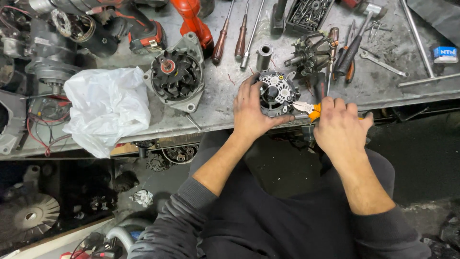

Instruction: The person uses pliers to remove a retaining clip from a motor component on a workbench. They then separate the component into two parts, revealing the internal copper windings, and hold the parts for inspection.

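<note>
My left hand [251, 112] grips a round black and silver alternator part [277, 92] that rests near the front edge of the grey metal workbench [215, 103]. My right hand [339, 125] holds yellow-handled cutting pliers [306, 108], and their jaws point at the right side of that part. A toothed rotor [309, 52] lies just behind it, next to a short metal sleeve [263, 56].
An open alternator housing [176, 74] and a white plastic bag [106, 108] lie to the left. Screwdrivers [221, 41], a hammer [355, 41], a wrench [383, 63], a tray of bolts [309, 13] and a red power tool [194, 21] fill the back. Parts lie on the floor below.
</note>
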